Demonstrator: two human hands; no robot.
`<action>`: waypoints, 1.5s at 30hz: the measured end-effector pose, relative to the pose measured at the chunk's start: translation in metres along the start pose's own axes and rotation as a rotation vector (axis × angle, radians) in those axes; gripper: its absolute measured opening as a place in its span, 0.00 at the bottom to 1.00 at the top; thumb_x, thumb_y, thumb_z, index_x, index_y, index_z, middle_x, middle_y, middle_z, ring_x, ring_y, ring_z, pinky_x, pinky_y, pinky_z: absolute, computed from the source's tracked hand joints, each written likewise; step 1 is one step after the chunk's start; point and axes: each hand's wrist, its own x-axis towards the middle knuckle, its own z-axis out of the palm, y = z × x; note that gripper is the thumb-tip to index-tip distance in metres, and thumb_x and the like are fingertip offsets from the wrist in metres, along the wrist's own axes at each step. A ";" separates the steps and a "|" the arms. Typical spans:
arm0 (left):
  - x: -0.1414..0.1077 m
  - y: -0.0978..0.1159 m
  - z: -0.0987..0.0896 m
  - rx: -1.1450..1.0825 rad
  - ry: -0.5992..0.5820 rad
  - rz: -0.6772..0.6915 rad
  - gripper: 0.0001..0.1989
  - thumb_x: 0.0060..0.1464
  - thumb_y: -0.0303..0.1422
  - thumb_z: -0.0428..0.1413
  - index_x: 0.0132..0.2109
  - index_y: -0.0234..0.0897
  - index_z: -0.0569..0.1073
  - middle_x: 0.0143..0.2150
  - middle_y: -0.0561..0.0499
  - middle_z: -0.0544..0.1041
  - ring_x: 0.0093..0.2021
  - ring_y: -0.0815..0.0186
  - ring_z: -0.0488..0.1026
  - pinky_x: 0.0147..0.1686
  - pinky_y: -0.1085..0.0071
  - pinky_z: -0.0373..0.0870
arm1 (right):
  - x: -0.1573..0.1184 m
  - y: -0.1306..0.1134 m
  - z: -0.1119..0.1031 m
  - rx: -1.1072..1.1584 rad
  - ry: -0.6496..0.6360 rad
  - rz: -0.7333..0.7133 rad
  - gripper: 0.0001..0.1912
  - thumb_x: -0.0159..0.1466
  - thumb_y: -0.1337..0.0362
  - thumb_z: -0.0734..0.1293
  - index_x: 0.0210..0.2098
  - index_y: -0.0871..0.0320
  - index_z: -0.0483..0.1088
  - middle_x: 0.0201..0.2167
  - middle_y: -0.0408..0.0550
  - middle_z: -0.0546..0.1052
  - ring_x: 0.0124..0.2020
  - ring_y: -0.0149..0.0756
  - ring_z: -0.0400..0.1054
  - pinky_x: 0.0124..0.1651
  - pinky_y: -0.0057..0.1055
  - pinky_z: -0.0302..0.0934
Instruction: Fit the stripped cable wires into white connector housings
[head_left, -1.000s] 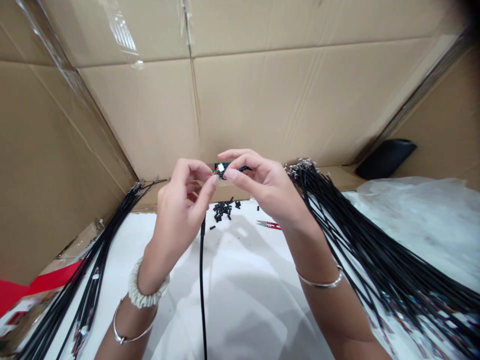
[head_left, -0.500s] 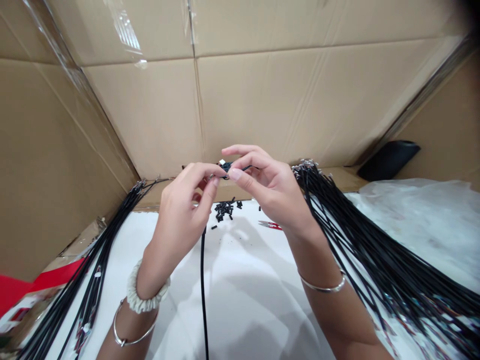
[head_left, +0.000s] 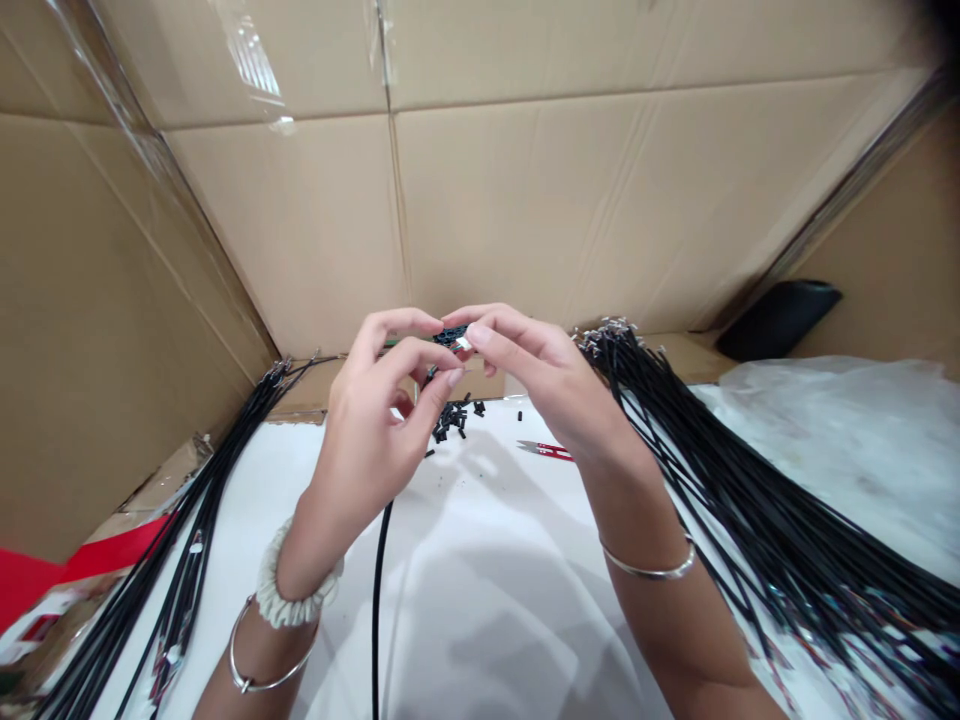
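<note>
Both hands are raised, fingers curled, tips close together above the work surface. The right hand (head_left: 544, 385) pinches a small black connector (head_left: 452, 337) with a white tip, between thumb and fingers. The left hand (head_left: 367, 425) pinches at the same connector's near side; its exact grip is partly hidden by the fingers. A black cable (head_left: 381, 590) runs down from the left hand across a white sheet (head_left: 480, 610).

Directly below the hands lies a pile of black sleeves (head_left: 450, 420). Red-handled snips (head_left: 545, 451) lie just right of the pile. A large cable bundle (head_left: 720, 490) lies right of the right hand, and a 2nd bundle (head_left: 180, 560) lies left of the left hand. Cardboard (head_left: 570, 200) lines the back.
</note>
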 end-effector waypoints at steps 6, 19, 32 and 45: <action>-0.001 0.003 0.003 0.198 0.022 0.168 0.03 0.61 0.25 0.59 0.39 0.37 0.74 0.52 0.45 0.75 0.31 0.72 0.73 0.23 0.76 0.72 | 0.001 0.002 -0.007 0.102 -0.074 0.071 0.14 0.67 0.61 0.68 0.25 0.56 0.68 0.52 0.48 0.77 0.49 0.39 0.69 0.49 0.37 0.59; -0.004 0.004 0.006 0.369 0.095 0.306 0.04 0.63 0.24 0.55 0.41 0.38 0.71 0.54 0.44 0.75 0.25 0.76 0.70 0.18 0.75 0.60 | -0.001 0.004 -0.011 0.106 -0.091 0.051 0.12 0.67 0.61 0.68 0.27 0.56 0.70 0.55 0.48 0.76 0.53 0.41 0.68 0.55 0.40 0.59; -0.004 0.001 0.010 0.428 0.127 0.320 0.05 0.62 0.24 0.55 0.41 0.39 0.72 0.53 0.45 0.76 0.24 0.76 0.70 0.20 0.74 0.60 | -0.002 0.001 -0.011 0.046 -0.086 0.032 0.12 0.67 0.61 0.68 0.27 0.56 0.69 0.53 0.50 0.75 0.55 0.42 0.68 0.55 0.41 0.59; -0.002 -0.001 0.016 0.539 0.204 0.439 0.06 0.60 0.22 0.58 0.40 0.37 0.72 0.51 0.45 0.80 0.23 0.75 0.72 0.20 0.72 0.58 | -0.003 -0.002 -0.007 0.064 -0.014 0.120 0.12 0.63 0.64 0.67 0.23 0.56 0.66 0.50 0.49 0.77 0.53 0.42 0.68 0.58 0.43 0.55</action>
